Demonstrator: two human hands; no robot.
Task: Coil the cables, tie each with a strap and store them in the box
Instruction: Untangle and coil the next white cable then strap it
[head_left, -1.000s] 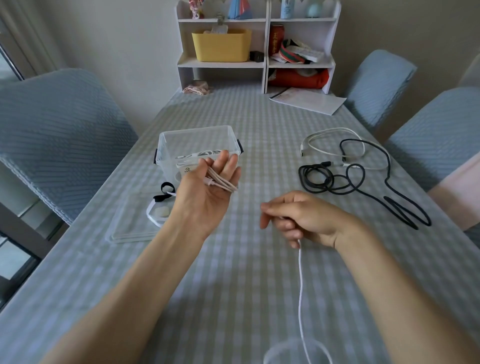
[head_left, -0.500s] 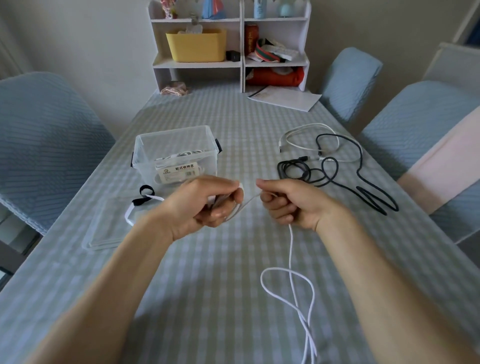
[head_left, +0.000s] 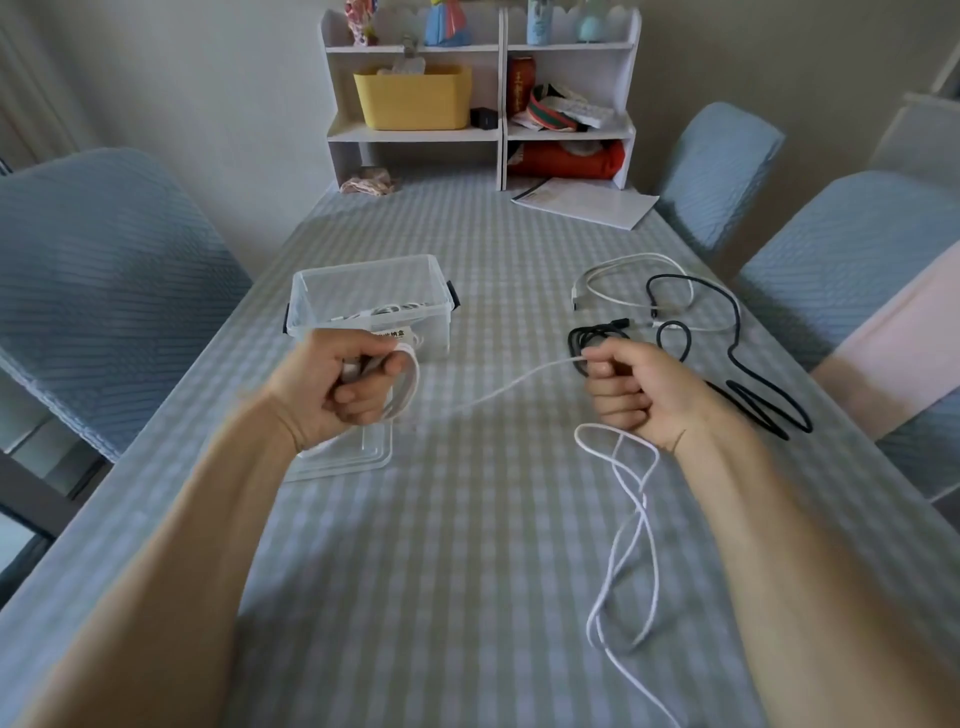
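My left hand (head_left: 343, 384) grips a few coiled loops of a white cable (head_left: 618, 525) in front of the clear plastic box (head_left: 311, 296). From there the cable runs taut to my right hand (head_left: 639, 389), which pinches it between thumb and fingers. The rest of that cable trails in loose loops down the table toward me. Inside the box lies a white coiled cable. A black cable (head_left: 748, 389) and another white cable (head_left: 623, 265) lie tangled on the table beyond my right hand.
The box's clear lid (head_left: 358, 457) lies flat under my left wrist. A white shelf unit (head_left: 498, 93) with a yellow bin stands at the table's far end, papers (head_left: 587, 202) beside it. Blue-covered chairs flank both sides of the table.
My hands came together, then drew apart, pulling a stretch of white cable taut between them. My left hand closed from open-palmed to a fist round the coil.
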